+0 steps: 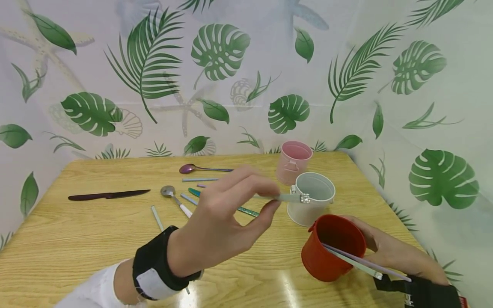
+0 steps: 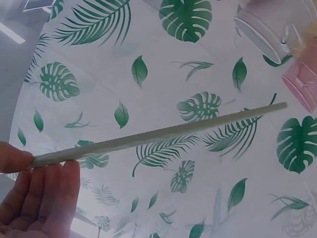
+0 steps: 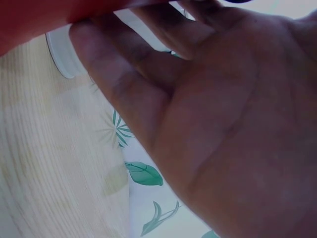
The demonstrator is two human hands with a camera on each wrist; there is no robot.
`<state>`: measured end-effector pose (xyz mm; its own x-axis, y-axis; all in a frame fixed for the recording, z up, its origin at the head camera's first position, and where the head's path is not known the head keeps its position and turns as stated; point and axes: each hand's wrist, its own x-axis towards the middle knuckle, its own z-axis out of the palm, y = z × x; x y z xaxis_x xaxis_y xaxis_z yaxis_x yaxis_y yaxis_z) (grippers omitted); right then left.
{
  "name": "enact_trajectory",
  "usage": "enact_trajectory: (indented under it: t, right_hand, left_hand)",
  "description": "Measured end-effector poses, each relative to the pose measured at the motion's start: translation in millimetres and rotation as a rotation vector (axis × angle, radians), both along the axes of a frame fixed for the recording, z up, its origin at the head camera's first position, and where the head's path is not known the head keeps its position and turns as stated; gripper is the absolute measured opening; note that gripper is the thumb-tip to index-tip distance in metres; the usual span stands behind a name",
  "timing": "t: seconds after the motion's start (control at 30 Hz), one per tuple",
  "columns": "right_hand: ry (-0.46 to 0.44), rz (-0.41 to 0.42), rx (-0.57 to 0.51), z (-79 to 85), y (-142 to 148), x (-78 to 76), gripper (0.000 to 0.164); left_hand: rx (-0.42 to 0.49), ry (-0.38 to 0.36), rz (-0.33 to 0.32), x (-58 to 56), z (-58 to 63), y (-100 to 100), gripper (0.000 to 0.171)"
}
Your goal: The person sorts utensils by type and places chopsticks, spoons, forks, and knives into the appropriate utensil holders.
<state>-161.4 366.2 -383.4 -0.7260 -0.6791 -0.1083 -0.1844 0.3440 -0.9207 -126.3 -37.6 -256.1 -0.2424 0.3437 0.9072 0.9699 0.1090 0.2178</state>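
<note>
My left hand pinches a pale green chopstick between thumb and fingertips, above the table and in front of the white bucket. The chopstick's glittery end points right in the head view; its long tapered shaft shows whole in the left wrist view. At the lower right, my right hand grips a red bucket from its right side, with the bucket tilted. Two chopsticks, one pale green and one lilac, lean out over its rim. In the right wrist view, fingers touch the red wall.
Behind the red bucket stand a white bucket and a pink bucket. A dark knife, a white-handled spoon, a purple spoon and several chopsticks lie on the wooden table. Leaf-patterned cloth rises behind it.
</note>
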Motion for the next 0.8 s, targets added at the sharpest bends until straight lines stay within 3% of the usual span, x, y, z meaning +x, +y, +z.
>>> enact_trajectory:
  t: [0.13, 0.3, 0.53, 0.67, 0.8]
  right_hand:
    - [0.018, -0.018, 0.015, 0.2, 0.1, -0.1, 0.072]
    - [-0.031, -0.027, 0.016, 0.9, 0.7, 0.5, 0.072]
    - [-0.016, -0.021, 0.029, 0.2, 2.5, -0.8, 0.073]
    - [0.012, -0.023, 0.045, 0.0, 3.3, -1.6, 0.074]
    - [-0.036, -0.028, 0.053, 1.3, 4.0, -1.1, 0.075]
  left_hand:
    - [0.051, 0.017, -0.091, 3.2, 4.7, 12.5, 0.022]
    - [0.084, 0.003, -0.197, 6.9, 8.0, 25.9, 0.024]
    - [0.097, -0.063, -0.346, 8.6, 0.3, 40.5, 0.027]
    - [0.077, -0.073, -0.385, 7.5, -7.0, 47.5, 0.027]
    - [0.020, -0.081, -0.389, 4.1, -16.3, 55.4, 0.026]
